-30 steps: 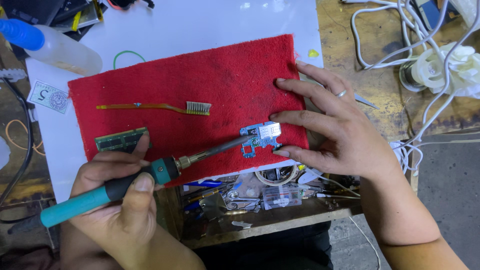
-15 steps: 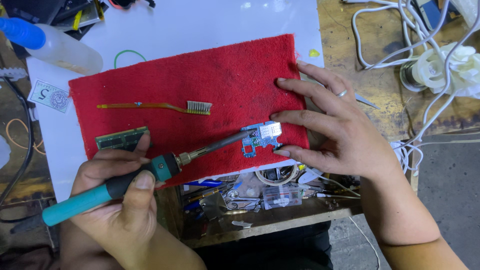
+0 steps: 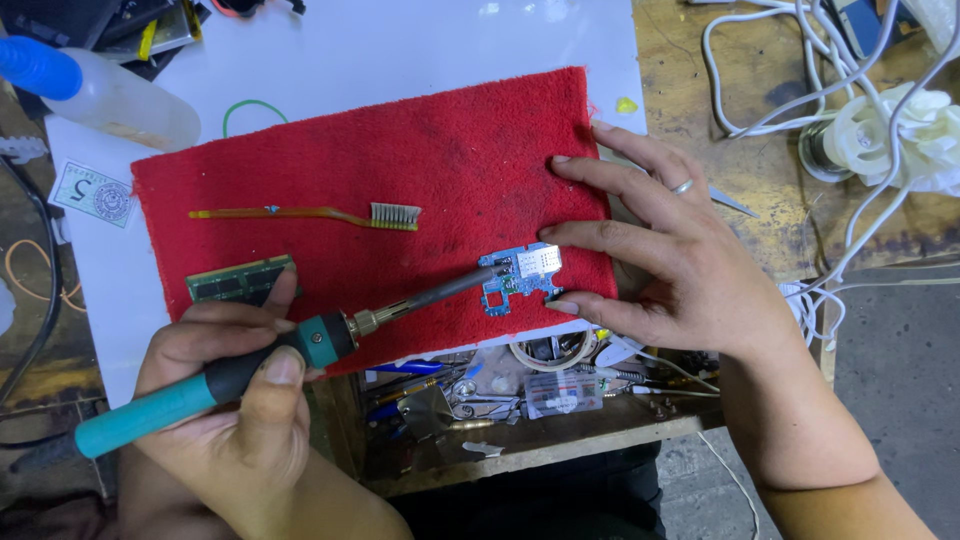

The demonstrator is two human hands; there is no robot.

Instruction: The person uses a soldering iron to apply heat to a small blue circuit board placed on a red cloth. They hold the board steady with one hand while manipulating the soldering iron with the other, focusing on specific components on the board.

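- I am gripping the teal-handled soldering iron (image 3: 250, 370) in my left hand (image 3: 225, 400), lower left of the frame, fingers wrapped tight round the handle and thumb lying along the black collar; its metal tip is reaching right to touch the small blue circuit board (image 3: 520, 277).
- I am pinning that board with my right hand (image 3: 680, 270), centre right: fingers spread, one fingertip pressing its upper edge and the thumb its lower edge, so it is being pinched flat rather than lifted.
- The board is lying near the lower right corner of the red felt mat (image 3: 400, 180), which is resting on a white sheet (image 3: 400, 50).
- Below the mat's front edge, an open tray (image 3: 500, 390) is holding pens, tweezers, a roll of tape and a small clear plastic box; I cannot tell the smaller bits apart.
- At the upper left a translucent squeeze bottle (image 3: 110, 95) with a blue cap is lying on its side; its contents are not readable.
- On the mat's left half, a yellow-handled toothbrush (image 3: 310, 213) is lying flat, and a green memory module (image 3: 235, 280) is sitting just beside my left fingers.
- White cables (image 3: 800, 80) are tangling at the upper right, well apart from the board.
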